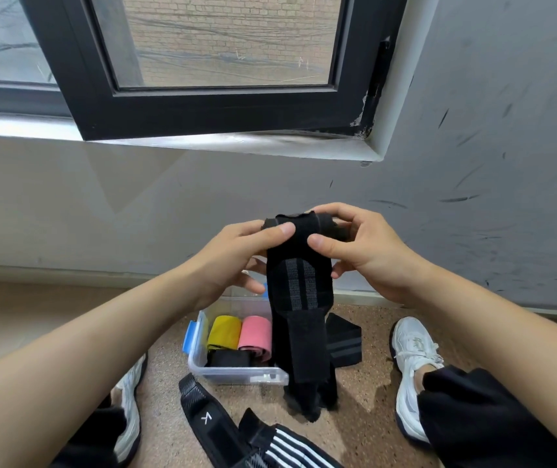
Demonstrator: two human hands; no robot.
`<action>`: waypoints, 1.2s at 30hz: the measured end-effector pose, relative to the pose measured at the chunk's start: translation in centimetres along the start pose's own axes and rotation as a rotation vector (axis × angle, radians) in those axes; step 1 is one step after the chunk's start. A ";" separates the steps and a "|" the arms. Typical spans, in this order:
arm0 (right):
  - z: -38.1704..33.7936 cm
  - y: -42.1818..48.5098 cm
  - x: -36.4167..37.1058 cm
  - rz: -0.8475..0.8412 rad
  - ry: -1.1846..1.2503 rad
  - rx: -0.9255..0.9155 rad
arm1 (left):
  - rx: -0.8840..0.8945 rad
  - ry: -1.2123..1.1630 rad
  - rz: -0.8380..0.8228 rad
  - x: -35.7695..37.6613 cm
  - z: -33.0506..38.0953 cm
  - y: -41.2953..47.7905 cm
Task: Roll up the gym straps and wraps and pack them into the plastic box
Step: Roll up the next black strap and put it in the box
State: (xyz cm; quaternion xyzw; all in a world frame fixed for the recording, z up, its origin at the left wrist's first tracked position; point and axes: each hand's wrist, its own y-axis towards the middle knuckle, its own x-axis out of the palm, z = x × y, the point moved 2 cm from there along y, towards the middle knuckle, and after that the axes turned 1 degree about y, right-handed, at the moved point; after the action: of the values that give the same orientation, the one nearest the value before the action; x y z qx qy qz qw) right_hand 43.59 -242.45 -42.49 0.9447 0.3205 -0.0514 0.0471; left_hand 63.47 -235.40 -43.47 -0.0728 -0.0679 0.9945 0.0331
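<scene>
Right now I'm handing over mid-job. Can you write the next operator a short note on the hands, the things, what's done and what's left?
Left hand and right hand: both grip the top of a black wrap. Only its top end is rolled, and the tail hangs in front of the box.
Done: yellow roll, pink roll and black roll sit in the box.
Left: finish this wrap, then roll the logo strap, striped wrap and band lying on the floor. Pack all.
</scene>
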 end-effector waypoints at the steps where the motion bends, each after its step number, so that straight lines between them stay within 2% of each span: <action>1: 0.0 0.0 0.1 0.003 -0.003 -0.013 | -0.010 -0.023 0.016 0.1 0.1 0.0; 7: -0.1 0.0 0.5 0.000 -0.040 -0.073 | 0.079 -0.048 0.109 -0.2 0.0 0.0; 15: 0.1 0.3 0.5 -0.103 0.063 0.107 | 0.194 -0.096 0.131 -0.4 0.4 -0.2; 22: 0.5 0.3 0.4 -0.060 0.089 0.064 | 0.320 0.018 0.157 -0.1 0.1 -0.1; 31: 1.1 0.6 0.0 -0.001 0.100 0.027 | -0.045 0.024 0.090 0.3 -0.6 0.3; 36: 1.1 0.4 0.2 0.005 0.050 -0.016 | -0.025 0.013 0.097 0.1 -0.3 0.2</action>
State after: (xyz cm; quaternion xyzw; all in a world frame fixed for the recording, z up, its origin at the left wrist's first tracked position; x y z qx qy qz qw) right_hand 43.92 -242.81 -43.63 0.9460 0.3198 -0.0251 0.0465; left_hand 63.38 -235.58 -43.84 -0.0827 -0.0767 0.9935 -0.0155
